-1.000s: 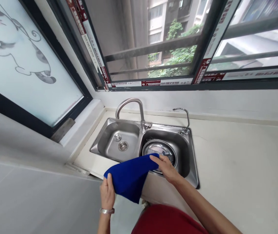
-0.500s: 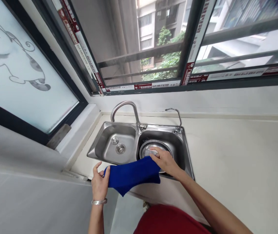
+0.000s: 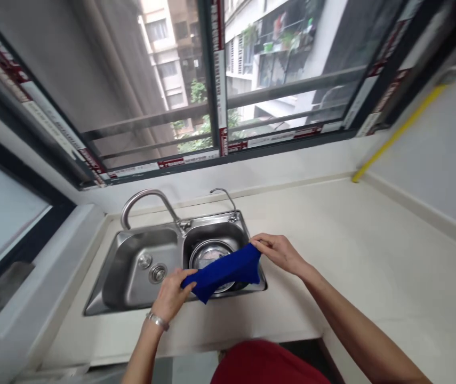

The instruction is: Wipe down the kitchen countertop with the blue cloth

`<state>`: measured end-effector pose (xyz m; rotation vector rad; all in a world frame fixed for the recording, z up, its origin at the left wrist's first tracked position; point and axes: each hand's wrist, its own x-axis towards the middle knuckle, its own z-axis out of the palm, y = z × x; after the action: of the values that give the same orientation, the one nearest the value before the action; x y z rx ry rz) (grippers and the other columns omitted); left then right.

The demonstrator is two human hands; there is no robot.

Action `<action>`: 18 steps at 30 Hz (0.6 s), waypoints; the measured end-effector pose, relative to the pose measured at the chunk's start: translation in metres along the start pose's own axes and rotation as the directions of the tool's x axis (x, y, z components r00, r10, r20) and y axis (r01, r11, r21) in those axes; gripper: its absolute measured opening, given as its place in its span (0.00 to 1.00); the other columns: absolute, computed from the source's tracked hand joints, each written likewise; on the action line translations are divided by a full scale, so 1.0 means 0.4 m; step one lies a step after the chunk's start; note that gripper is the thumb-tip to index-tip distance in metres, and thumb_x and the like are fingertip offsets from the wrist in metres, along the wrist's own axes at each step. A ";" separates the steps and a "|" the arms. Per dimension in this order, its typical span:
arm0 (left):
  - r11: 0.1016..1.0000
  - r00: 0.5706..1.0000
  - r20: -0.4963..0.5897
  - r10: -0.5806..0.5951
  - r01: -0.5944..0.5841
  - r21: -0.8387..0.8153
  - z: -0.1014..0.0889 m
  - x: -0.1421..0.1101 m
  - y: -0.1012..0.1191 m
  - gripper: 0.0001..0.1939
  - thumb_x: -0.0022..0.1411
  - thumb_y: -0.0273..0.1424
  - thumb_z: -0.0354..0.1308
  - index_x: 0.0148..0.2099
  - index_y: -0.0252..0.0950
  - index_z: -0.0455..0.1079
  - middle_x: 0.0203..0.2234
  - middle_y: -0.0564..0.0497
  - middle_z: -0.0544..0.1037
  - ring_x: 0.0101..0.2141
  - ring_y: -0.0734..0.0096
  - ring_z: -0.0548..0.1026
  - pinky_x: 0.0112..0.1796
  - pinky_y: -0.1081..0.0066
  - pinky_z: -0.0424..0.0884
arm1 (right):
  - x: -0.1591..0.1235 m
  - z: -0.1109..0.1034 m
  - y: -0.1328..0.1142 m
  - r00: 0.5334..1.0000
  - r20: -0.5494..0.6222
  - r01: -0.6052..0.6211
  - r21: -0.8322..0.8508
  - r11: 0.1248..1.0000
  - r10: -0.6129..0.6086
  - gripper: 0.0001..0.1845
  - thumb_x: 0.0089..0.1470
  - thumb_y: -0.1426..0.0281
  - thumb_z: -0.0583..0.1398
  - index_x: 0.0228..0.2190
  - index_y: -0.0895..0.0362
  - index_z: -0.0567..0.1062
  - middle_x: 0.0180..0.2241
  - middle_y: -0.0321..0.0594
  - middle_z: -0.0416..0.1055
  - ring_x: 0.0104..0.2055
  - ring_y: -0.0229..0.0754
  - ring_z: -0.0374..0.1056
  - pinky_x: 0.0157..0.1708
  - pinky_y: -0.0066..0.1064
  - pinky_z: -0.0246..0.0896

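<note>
The cloth (image 3: 228,273) was a deep, even blue (close to royal), hanging in a slanted strip over the near part of the right basin (image 3: 231,234). Pinched at its left and right ends, it drooped along its near edge, one corner falling to a point toward the left.

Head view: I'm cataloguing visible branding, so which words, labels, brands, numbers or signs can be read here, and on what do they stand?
No text can be read with certainty.
Red-and-white strips on the window frame: printed, but too blurred to read.
Blue cloth: no lettering visible.
Sink: no lettering visible.
</note>
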<state>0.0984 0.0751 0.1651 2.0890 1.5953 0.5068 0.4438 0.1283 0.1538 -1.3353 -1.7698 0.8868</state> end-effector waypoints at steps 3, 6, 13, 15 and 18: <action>0.977 0.970 -0.111 0.215 -0.213 0.029 0.034 0.173 0.087 0.13 0.63 0.30 0.59 0.49 0.45 0.77 0.32 0.52 0.75 0.35 0.69 0.75 0.41 0.67 0.73 | 0.015 -0.121 0.048 0.977 -0.209 -0.033 0.029 0.999 0.039 0.23 0.56 0.49 0.58 0.36 0.54 0.80 0.28 0.36 0.76 0.29 0.39 0.69 0.32 0.30 0.64; 0.950 0.928 -0.206 0.310 -0.309 0.037 0.070 0.323 0.188 0.15 0.63 0.29 0.59 0.51 0.44 0.76 0.32 0.51 0.74 0.37 0.68 0.74 0.44 0.66 0.72 | 0.017 -0.248 0.076 0.894 -0.445 -0.022 0.073 0.997 0.052 0.24 0.54 0.49 0.60 0.38 0.56 0.80 0.27 0.36 0.75 0.29 0.39 0.68 0.33 0.31 0.65; 0.937 0.937 0.004 0.349 -0.349 0.017 0.299 0.398 0.291 0.18 0.64 0.29 0.58 0.55 0.43 0.73 0.40 0.49 0.75 0.44 0.67 0.73 0.50 0.64 0.71 | -0.146 -0.366 0.192 0.747 -0.657 -0.100 0.041 0.994 0.103 0.23 0.53 0.50 0.62 0.39 0.54 0.81 0.32 0.38 0.78 0.34 0.40 0.70 0.39 0.33 0.66; 0.946 0.939 0.131 0.317 -0.323 0.026 0.398 0.359 0.271 0.18 0.61 0.27 0.60 0.53 0.42 0.74 0.40 0.48 0.75 0.44 0.66 0.75 0.49 0.64 0.72 | -0.229 -0.317 0.272 0.750 -0.640 -0.181 0.048 0.982 0.170 0.24 0.50 0.48 0.62 0.37 0.53 0.82 0.35 0.39 0.80 0.37 0.43 0.73 0.44 0.35 0.67; 0.962 0.922 0.306 0.238 -0.267 0.056 0.524 0.293 0.224 0.18 0.57 0.25 0.62 0.50 0.41 0.76 0.41 0.47 0.77 0.43 0.64 0.77 0.47 0.64 0.74 | -0.356 -0.203 0.404 0.729 -0.607 -0.329 0.092 0.940 0.315 0.27 0.46 0.43 0.61 0.30 0.53 0.81 0.30 0.41 0.80 0.34 0.45 0.74 0.39 0.37 0.70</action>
<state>0.3148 0.1401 0.0440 2.3308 1.2082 0.1860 0.6156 0.0335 0.0337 -1.7386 -1.0524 0.5040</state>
